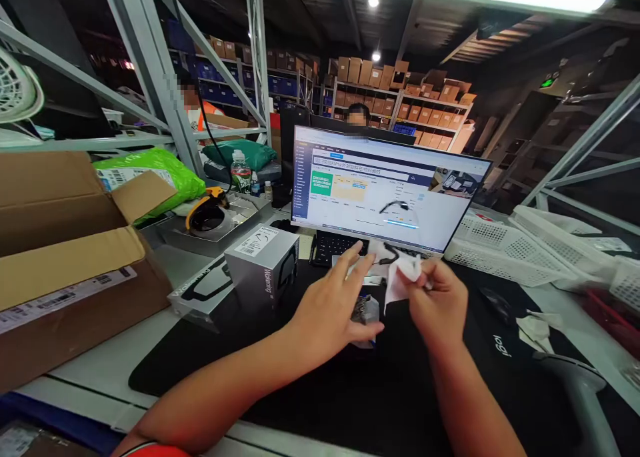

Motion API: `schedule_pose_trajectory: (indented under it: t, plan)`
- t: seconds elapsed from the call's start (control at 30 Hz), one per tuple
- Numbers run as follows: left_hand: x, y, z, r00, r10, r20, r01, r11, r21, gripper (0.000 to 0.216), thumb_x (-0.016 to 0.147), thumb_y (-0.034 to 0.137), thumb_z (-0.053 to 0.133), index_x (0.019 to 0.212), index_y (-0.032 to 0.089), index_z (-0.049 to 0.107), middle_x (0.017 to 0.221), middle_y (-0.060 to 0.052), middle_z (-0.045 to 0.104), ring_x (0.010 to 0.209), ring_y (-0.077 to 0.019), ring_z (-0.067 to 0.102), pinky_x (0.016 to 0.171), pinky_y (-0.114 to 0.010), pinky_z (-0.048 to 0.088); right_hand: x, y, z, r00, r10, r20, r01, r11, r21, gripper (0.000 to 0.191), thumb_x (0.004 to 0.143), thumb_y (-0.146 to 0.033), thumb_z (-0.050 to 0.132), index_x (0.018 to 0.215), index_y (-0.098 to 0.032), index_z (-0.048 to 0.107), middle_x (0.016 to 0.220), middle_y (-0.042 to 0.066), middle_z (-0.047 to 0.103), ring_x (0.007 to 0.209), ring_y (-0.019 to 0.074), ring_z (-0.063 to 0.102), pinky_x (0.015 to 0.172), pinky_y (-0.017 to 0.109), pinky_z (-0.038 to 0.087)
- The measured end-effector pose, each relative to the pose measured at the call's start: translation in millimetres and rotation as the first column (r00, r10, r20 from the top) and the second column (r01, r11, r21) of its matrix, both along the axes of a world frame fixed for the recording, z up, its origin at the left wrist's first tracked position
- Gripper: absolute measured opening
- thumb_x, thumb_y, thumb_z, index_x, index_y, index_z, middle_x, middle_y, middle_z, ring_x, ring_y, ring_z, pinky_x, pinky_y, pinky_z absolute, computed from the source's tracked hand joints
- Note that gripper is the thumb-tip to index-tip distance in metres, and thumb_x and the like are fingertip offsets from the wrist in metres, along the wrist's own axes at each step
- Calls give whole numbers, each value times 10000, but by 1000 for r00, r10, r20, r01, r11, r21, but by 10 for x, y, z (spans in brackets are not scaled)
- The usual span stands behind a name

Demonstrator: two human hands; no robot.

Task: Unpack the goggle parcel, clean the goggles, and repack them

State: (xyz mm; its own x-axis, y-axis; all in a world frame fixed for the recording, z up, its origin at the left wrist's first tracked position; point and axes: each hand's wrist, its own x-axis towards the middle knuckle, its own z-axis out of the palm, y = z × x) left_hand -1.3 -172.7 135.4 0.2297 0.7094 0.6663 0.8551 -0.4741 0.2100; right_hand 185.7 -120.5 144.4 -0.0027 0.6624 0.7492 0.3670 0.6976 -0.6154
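Observation:
My left hand (325, 303) hovers over the black desk mat with its fingers spread, holding nothing that I can see. My right hand (443, 297) is closed in a pinch on a crumpled white tissue-like sheet (400, 280). Next to the sheet, between both hands, is a small dark curved piece (387, 255); what bears it cannot be made out. Under my left hand lies a small clear plastic bag (369, 313) with dark contents, partly hidden by my thumb. Left of this hand stands a grey printed box (263, 270) beside a flatter matching box (205, 290).
A monitor (380, 197) and keyboard (330, 249) stand ahead. At left are an open carton (75, 310) and a tray (220, 233) with a yellow tape roll. White baskets (500, 247), a mouse (496, 305) and a handheld scanner (580, 390) are at right. Two people are beyond.

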Motion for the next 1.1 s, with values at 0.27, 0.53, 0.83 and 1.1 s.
schedule_pose_trajectory:
  t: [0.27,0.53,0.83,1.1]
  plan:
    - [-243,-41,185,995,89,-54,-68,945,319,694,857,83,649,1493,145,376,1605,-206,355,1548,-356,239,1239,-622,280,440,-3,234,828,306,469,-233,950,-210,240,753,4,515,697,-211,423,645,-69,468,602,91,402,559,204,299]
    - [-201,-91,172,944,-241,-227,262,962,69,382,890,73,529,1247,164,629,1262,-87,712,1239,-227,640,1281,-542,245,10,-345,183,619,167,767,-362,928,90,240,885,-35,462,734,-218,427,663,-36,508,607,125,390,583,268,270]
    - [-267,77,120,956,-273,-103,291,919,265,179,877,253,651,1031,183,709,1059,-47,786,953,-193,756,1078,-423,545,-72,-169,38,787,222,576,-295,955,35,307,858,-178,567,616,-216,382,539,-61,408,500,95,308,515,260,207]
    - [-277,51,156,949,-312,43,293,925,241,279,768,158,662,1037,209,714,970,-1,792,854,-167,758,1064,-427,564,485,-5,356,574,678,459,-541,735,-409,384,821,-132,576,561,-210,305,559,-73,321,538,81,289,527,231,233]
